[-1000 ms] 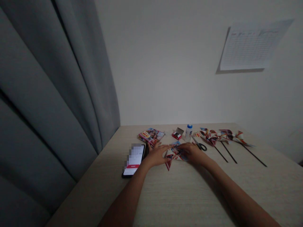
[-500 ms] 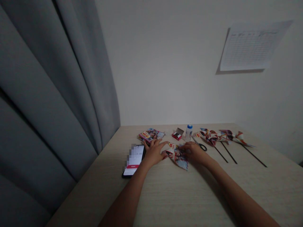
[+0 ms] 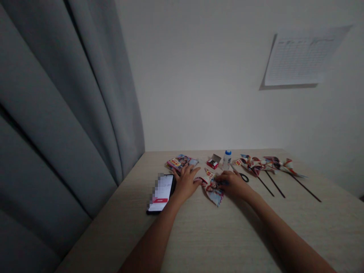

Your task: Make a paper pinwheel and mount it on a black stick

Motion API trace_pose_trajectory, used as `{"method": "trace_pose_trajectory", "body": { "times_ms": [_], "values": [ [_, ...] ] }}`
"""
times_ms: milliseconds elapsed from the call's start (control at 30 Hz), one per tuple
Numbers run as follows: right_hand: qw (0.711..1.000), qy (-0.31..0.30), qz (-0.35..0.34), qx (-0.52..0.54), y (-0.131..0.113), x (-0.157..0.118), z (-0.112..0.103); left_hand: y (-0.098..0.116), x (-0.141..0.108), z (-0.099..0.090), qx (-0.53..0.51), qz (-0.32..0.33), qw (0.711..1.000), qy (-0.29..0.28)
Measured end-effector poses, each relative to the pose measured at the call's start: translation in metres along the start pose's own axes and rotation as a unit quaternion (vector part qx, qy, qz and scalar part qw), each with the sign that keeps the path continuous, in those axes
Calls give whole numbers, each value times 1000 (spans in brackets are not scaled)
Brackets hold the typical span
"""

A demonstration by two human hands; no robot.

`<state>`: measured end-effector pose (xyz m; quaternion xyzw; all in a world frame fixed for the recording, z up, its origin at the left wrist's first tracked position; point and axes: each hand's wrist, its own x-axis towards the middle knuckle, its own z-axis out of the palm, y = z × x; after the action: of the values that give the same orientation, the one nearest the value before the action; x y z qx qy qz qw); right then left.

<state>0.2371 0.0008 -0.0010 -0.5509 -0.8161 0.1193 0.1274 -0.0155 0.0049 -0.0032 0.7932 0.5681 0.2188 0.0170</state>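
Note:
A pinwheel of colourful printed paper (image 3: pixel 212 190) lies on the table between my hands, its blades curled and no stick visible on it. My left hand (image 3: pixel 186 183) is open, fingers spread, with the thumb at the pinwheel's left edge. On the other side, my right hand (image 3: pixel 234 184) has its fingers curled and closed on the pinwheel's right part, which they partly hide. Just beyond the left fingertips is a stack of printed paper sheets (image 3: pixel 182 161). Black-handled scissors (image 3: pixel 243 177) lie beyond the right hand, partly covered by it.
A lit phone (image 3: pixel 161 193) lies left of my left forearm. A small red box (image 3: pixel 214 162) with its lid up and a blue-capped clear bottle (image 3: pixel 226 160) stand at the back. Several pinwheels (image 3: pixel 256 165) with dark sticks lie to the right. A grey curtain (image 3: pixel 85 113) borders the left.
The pinwheel has turned slightly between my hands, and its lower tip has shifted left. Both hands stay at nearly the same spots.

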Motion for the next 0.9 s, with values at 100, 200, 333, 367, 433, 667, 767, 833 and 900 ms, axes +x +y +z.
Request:
{"method": "trace_pose_trajectory", "body": {
  "times_ms": [100, 200, 333, 367, 433, 667, 767, 833, 900],
  "values": [
    [1000, -3, 12, -12, -5, -3, -4, 5, -2, -3, -16, 1, 1000, 17],
    [1000, -6, 17, -23, -8, -4, -7, 8, -3, -6, -28, -2, 1000, 7],
    [999, 22, 20, -37, -7, -4, -5, 9, -5, -9, -43, 2, 999, -20],
    [998, 44, 23, -41, -5, -3, -4, 9, -6, -9, -45, 0, 999, -29],
    [993, 107, 27, -49, 1, -1, 0, 9, -6, -10, -47, -6, 998, -44],
    [960, 265, 65, -59, 23, 6, 8, 11, -5, -14, -55, -3, 995, -79],
    [955, 280, 67, -67, 27, 9, 11, 11, -5, -14, -59, 2, 995, -85],
    [956, 277, 63, -70, 28, 10, 14, 10, -6, -13, -63, 1, 994, -87],
    [958, 268, 63, -73, 30, 12, 17, 9, -6, -11, -69, -1, 994, -89]
  ]
}}
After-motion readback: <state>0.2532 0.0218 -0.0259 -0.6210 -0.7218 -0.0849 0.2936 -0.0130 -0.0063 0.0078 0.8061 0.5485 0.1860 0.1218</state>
